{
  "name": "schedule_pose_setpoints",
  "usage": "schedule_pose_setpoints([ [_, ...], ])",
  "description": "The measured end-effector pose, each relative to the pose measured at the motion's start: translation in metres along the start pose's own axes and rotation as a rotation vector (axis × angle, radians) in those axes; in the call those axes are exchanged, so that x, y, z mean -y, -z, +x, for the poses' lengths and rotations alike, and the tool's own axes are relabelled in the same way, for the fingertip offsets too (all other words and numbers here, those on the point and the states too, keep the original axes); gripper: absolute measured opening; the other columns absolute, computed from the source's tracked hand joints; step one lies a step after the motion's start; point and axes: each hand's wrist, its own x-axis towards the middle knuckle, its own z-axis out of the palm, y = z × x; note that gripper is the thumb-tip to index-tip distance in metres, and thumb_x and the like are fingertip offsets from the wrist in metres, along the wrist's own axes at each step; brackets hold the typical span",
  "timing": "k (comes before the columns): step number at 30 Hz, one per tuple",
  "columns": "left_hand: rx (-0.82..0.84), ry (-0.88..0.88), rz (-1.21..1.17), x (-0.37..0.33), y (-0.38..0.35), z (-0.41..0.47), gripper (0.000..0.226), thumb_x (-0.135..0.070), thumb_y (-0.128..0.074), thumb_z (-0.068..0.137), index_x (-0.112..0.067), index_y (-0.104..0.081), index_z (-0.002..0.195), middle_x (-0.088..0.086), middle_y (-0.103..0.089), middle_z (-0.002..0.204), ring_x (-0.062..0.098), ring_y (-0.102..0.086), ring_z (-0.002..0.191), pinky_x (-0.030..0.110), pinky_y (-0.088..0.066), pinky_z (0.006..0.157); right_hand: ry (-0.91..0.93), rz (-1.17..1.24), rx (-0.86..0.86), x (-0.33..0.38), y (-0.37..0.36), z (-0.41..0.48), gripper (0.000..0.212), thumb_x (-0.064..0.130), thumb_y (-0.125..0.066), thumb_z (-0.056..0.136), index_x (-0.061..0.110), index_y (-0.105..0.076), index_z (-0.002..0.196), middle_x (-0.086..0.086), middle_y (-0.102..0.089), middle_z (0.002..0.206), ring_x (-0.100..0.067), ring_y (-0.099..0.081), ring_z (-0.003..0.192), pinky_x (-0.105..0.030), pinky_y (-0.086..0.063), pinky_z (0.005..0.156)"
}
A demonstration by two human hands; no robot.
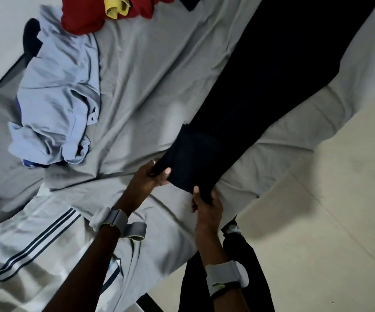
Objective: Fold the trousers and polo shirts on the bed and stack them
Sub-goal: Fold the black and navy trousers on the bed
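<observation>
**A:** Where are your 2 hands?

**B:** Your left hand (150,176) and right hand (206,203) each pinch the near end of the dark trousers (283,75) — thumbs on top, fingers curled beneath. That end seems doubled back.

**A:** And around you?

**B:** Trousers stretch across the bed's grey sheet (148,75); a crumpled blue polo shirt (56,97) lies left — pale floor tiles (317,210) right.

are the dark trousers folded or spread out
Mostly spread out: the dark trousers stretch across the bed; only the near end doubled back, in the left hand and right hand.
</observation>
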Motion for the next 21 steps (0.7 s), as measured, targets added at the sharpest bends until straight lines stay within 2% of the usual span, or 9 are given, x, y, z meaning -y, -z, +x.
schedule_pose_setpoints([
  [3, -0.040, 0.007, 0.007, 0.001, -0.002, 0.004, 0.010, -0.020, -0.067, 0.099, -0.022, -0.074, 0.105, -0.012, -0.077, 0.091, 0.006, -0.073, 0.088, 0.024, -0.062, 0.082, 0.078, -0.047, 0.094, -0.004, 0.007, -0.003, 0.017, 0.014, -0.079, 0.092, 0.003, -0.067, 0.092, -0.006, -0.053, 0.057, -0.020, -0.043, 0.052, -0.033, -0.038, 0.053],
  [5, -0.078, 0.007, 0.055, 0.001, -0.001, 0.004, 0.014, -0.023, -0.069, 0.099, -0.029, -0.078, 0.090, -0.012, -0.075, 0.080, 0.007, -0.073, 0.077, 0.017, -0.058, 0.073, 0.102, -0.139, 0.094, -0.006, 0.013, -0.002, 0.015, 0.018, -0.080, 0.092, 0.008, -0.070, 0.098, -0.008, -0.057, 0.057, -0.022, -0.048, 0.052, -0.034, -0.041, 0.052],
  [8, -0.132, -0.005, 0.243, 0.011, 0.002, -0.002, 0.016, -0.032, -0.075, 0.095, -0.025, -0.076, 0.081, -0.006, -0.076, 0.068, 0.001, -0.072, 0.069, 0.009, -0.048, 0.067, 0.143, -0.200, 0.044, -0.015, 0.027, -0.003, 0.015, 0.015, -0.076, 0.094, 0.008, -0.072, 0.106, -0.010, -0.067, 0.062, -0.021, -0.058, 0.053, -0.032, -0.047, 0.048],
  [11, -0.247, 0.048, 0.369, 0.034, -0.002, -0.011, 0.031, -0.040, -0.077, 0.092, -0.015, -0.076, 0.074, -0.016, -0.071, 0.057, -0.008, -0.068, 0.066, 0.016, -0.047, 0.071, 0.113, -0.170, 0.039, -0.026, 0.039, -0.011, 0.012, 0.012, -0.074, 0.096, 0.002, -0.068, 0.097, -0.016, -0.070, 0.069, -0.026, -0.066, 0.060, -0.033, -0.053, 0.053],
  [14, -0.300, 0.099, 0.339, 0.042, -0.011, -0.020, 0.026, -0.041, -0.079, 0.090, -0.015, -0.077, 0.085, -0.011, -0.074, 0.064, -0.005, -0.069, 0.068, 0.035, -0.060, 0.072, -0.008, -0.059, 0.056, -0.029, 0.038, -0.008, 0.021, 0.009, -0.073, 0.095, -0.008, -0.063, 0.094, -0.026, -0.073, 0.079, -0.033, -0.073, 0.069, -0.035, -0.059, 0.061],
  [16, -0.305, 0.052, 0.316, 0.033, -0.014, -0.022, 0.017, -0.028, -0.083, 0.088, -0.016, -0.074, 0.097, -0.006, -0.076, 0.071, -0.007, -0.068, 0.067, 0.027, -0.058, 0.071, -0.071, -0.009, 0.073, -0.024, 0.033, -0.004, 0.021, 0.012, -0.072, 0.096, -0.006, -0.062, 0.094, -0.029, -0.075, 0.086, -0.035, -0.076, 0.076, -0.037, -0.062, 0.070],
  [18, -0.315, 0.000, 0.245, 0.021, -0.013, -0.024, 0.029, -0.016, -0.085, 0.085, -0.015, -0.065, 0.107, -0.004, -0.077, 0.082, -0.006, -0.070, 0.068, 0.013, -0.051, 0.068, -0.134, 0.051, 0.098, -0.018, 0.029, -0.006, 0.019, 0.014, -0.071, 0.097, -0.002, -0.062, 0.090, -0.027, -0.075, 0.086, -0.037, -0.076, 0.079, -0.042, -0.062, 0.075],
  [19, -0.320, -0.010, 0.197, 0.013, -0.012, -0.028, 0.036, -0.013, -0.084, 0.085, -0.016, -0.061, 0.111, -0.001, -0.078, 0.085, -0.003, -0.072, 0.069, 0.012, -0.050, 0.069, -0.150, 0.085, 0.101, -0.012, 0.029, -0.011, 0.019, 0.013, -0.071, 0.097, 0.000, -0.060, 0.086, -0.024, -0.075, 0.084, -0.037, -0.076, 0.078, -0.042, -0.061, 0.075],
  [21, -0.286, -0.062, 0.170, -0.001, -0.013, -0.037, 0.049, -0.012, -0.083, 0.087, -0.026, -0.050, 0.121, 0.004, -0.077, 0.079, 0.011, -0.075, 0.070, 0.020, -0.055, 0.071, -0.143, 0.131, 0.048, 0.001, 0.026, -0.023, 0.024, 0.005, -0.072, 0.095, 0.006, -0.054, 0.078, -0.014, -0.070, 0.073, -0.034, -0.075, 0.071, -0.044, -0.057, 0.076],
])
